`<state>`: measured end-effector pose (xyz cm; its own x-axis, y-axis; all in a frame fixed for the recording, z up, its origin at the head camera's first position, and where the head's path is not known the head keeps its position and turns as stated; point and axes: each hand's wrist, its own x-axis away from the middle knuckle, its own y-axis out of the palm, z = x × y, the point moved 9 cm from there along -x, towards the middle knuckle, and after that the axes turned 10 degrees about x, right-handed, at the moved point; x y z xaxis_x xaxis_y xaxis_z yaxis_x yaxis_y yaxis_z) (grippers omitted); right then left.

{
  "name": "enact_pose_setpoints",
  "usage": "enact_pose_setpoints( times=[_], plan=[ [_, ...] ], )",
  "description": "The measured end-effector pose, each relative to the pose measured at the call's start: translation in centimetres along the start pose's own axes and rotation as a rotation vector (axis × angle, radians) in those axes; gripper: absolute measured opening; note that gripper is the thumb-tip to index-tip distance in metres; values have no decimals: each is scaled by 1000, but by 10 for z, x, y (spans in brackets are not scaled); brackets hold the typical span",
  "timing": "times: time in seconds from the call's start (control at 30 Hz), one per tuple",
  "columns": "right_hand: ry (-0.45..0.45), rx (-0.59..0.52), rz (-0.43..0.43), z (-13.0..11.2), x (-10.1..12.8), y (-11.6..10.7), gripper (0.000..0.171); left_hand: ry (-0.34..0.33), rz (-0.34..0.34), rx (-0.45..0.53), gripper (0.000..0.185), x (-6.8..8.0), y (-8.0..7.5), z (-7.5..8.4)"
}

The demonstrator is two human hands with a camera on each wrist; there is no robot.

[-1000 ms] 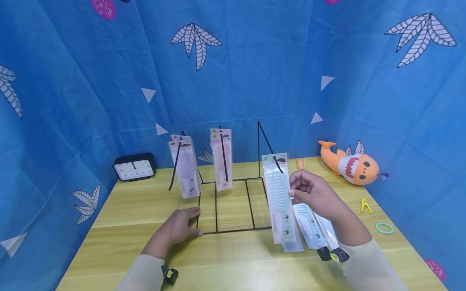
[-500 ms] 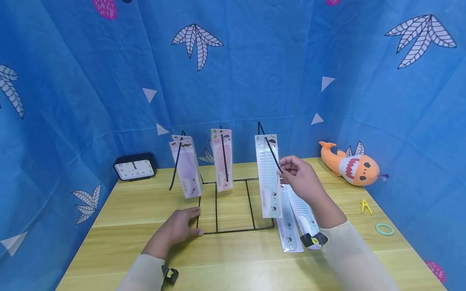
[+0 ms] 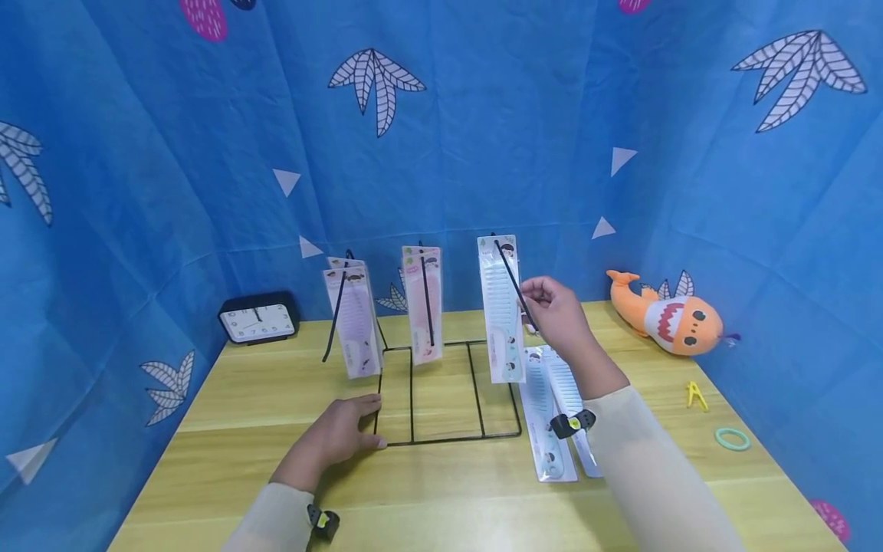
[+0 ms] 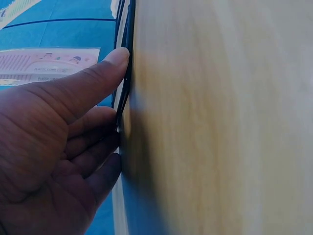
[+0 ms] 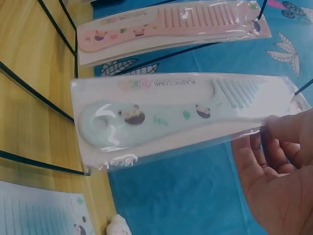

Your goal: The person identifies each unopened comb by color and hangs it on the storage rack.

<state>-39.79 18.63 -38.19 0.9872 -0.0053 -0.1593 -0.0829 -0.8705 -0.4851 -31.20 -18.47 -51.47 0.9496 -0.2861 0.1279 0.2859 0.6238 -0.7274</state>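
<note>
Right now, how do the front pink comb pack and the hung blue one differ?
Hook: the pink pack is on the middle hook, the blue pack on the right hook. Contact: the right hand pinches the blue pack's edge; no hand touches the pink pack. Both: clear-wrapped combs.

Counting one left hand (image 3: pixel 345 429), one right hand (image 3: pixel 560 314), one wire rack (image 3: pixel 448 441) with three hooks (image 3: pixel 333 326), two purple combs (image 3: pixel 357 333), two pink combs (image 3: pixel 418 322) and one blue comb (image 3: pixel 498 322) hanging, two blue combs (image 3: pixel 543 418) lying flat, one clock (image 3: pixel 258 322), one plush shark (image 3: pixel 665 318), one yellow clip (image 3: pixel 697 396), one green ring (image 3: pixel 731 448)
</note>
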Motion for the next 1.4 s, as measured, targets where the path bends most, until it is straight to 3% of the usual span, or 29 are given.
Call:
enact_pose_setpoints(
  times=[0.47,0.77,1.27,1.4],
  plan=[
    [36,-51,-8,13,-23,13,23,10,-3,-5,71,-1,0,-2],
    [33,69,39,15,-33,16,26,-9,-11,-11,71,-1,1,-1],
    [16,72,68,10,-33,14,25,8,-7,-27,69,-2,0,0],
    [-17,142,51,12,-29,9,29,1,-7,-20,69,-3,1,-1]
  ],
)
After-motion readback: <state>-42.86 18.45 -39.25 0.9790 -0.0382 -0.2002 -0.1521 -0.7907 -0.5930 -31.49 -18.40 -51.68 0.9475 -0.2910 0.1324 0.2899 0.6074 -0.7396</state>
